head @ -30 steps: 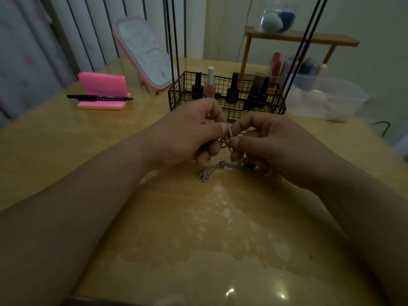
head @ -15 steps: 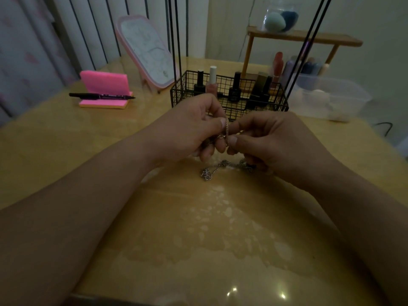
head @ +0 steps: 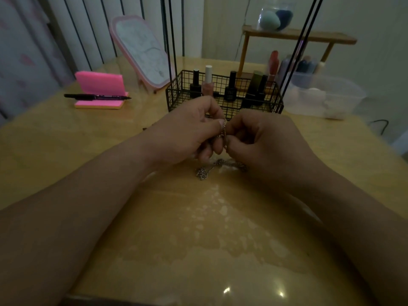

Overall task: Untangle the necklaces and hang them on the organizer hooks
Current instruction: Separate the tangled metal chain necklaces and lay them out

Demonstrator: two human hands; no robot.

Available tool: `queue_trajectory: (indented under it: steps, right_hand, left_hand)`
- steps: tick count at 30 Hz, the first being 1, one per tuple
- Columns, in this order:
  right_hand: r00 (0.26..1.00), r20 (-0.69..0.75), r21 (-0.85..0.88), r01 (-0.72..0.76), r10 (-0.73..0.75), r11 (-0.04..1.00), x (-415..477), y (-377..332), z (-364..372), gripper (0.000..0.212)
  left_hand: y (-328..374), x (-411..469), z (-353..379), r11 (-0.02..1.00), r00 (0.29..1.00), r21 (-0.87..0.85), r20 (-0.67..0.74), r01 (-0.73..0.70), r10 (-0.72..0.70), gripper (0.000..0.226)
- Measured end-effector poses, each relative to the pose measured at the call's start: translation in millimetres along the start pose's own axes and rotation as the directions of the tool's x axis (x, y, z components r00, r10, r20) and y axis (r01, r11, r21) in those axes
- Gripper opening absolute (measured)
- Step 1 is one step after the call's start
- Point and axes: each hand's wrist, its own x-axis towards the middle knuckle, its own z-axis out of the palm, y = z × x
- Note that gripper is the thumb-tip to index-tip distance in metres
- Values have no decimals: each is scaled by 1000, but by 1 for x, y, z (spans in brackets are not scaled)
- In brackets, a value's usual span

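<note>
Starting over on the left, the pink note pad point(head: 99, 85) and the black pen point(head: 97, 97) lying across it sit untouched, well apart from the action. Now the left hand point(head: 187, 133): fingers curled in, thumb and forefinger nipping a short run of fine chain, the other fingers tucked beneath. Between the two hands, that pinched stretch of the necklaces point(head: 224, 127) stands almost upright, just a few links showing. The rest is a loose silvery clump trailing on the table point(head: 198, 239) directly under the knuckles. And the right hand point(head: 265, 142), curled just as tight, thumb pressed to fingertips on the lower end of that same stretch. What it has underneath, I can't make out.

Here's the change: a second ago there was a small gap between the thumbs, and now the right hand has closed in until the two nearly touch. The clump below has barely stirred. To my eye that means they're picking at one knot, not drawing a strand free, so the untangling is still early.

Behind the hands, the wire basket point(head: 273, 102) of the organizer waits with its bottles. Its black rods run up out of view, hooks unseen, nothing hung yet. Far right, a clear plastic tub point(head: 331, 96), idle.
</note>
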Motion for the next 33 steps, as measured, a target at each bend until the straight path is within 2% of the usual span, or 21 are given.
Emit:
queue_trajectory:
  steps: [3,6,9,12,14,16,18,21,24,28,31,33]
  right_hand:
    - [986,18,272,-164,166,948,2,-1,-1,4]
    - [926,72,546,-347,370,763,6,3,-8,12]
    - [900,140,732,-374,412,569,13,7,-10,11]
    - [909,149,802,-342,390,490,14,7,-9,7]
    - [908,137,836,-321,397,445,14,4,-9,12]
    - [898,117,875,-296,425,384,15,2,-10,15]
    - [892,98,907,-262,442,329,16,2,-11,16]
    - [894,89,931,-231,439,281,16,3,-11,23]
    - [897,90,947,-212,433,240,17,3,-11,26]
    - [900,111,969,-193,422,155,17,3,-14,24]
    - [897,84,972,-169,434,161,17,3,-16,19]
    - [892,34,971,-136,451,197,18,2,-19,18]
  left_hand:
    - [2,-1,-3,998,998,24,-39,-54,55,3]
    - [3,-1,-7,994,992,62,-81,-91,96,4]
    - [0,0,-8,993,993,81,-76,-88,94,8]
    - [-5,2,-6,994,995,91,-76,-62,69,10]
    - [-7,4,-4,999,994,26,-102,-28,30,12]
    - [-5,6,-1,988,994,-155,-108,10,-27,13]
    - [1,5,2,924,996,-380,-59,41,-68,14]
    - [7,2,4,848,998,-528,1,50,-58,15]
    - [6,1,2,848,997,-525,-3,67,-80,13]
    - [7,1,-2,892,991,-433,28,127,-128,13]
    - [9,-1,-5,939,986,-303,85,164,-144,7]
    - [10,-4,-6,965,983,-204,115,166,-145,13]
